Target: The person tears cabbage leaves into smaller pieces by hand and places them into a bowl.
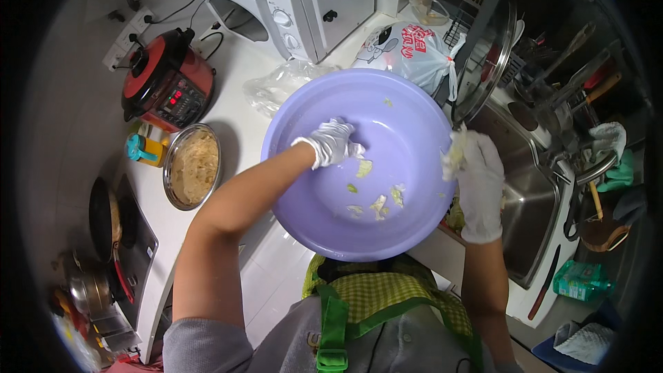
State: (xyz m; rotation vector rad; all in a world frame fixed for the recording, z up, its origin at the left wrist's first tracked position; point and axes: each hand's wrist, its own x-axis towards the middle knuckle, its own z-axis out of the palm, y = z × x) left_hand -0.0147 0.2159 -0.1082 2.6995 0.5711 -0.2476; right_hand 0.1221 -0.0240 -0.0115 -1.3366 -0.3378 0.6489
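A large purple plastic basin [321,228] stands in front of me at the counter's edge, with several scraps of cabbage leaf [364,168] on its bottom. My left hand [331,144], in a white glove, reaches inside at the basin's left; its fingers are bent and partly hidden, so whether they hold anything cannot be told. At the basin's right rim, my gloved right hand [479,184] holds a small clump of shredded cabbage [456,153] at the fingertips. More leafy pieces [455,217] lie below that rim, mostly hidden.
Left are a red electric pressure cooker [171,83], a steel bowl of pale food [195,167] and a yellow jug [150,151]. Behind stand a microwave [311,15] and a tied plastic bag [409,54]. A steel sink [533,202], a glass lid [487,67] and a knife [545,285] are right.
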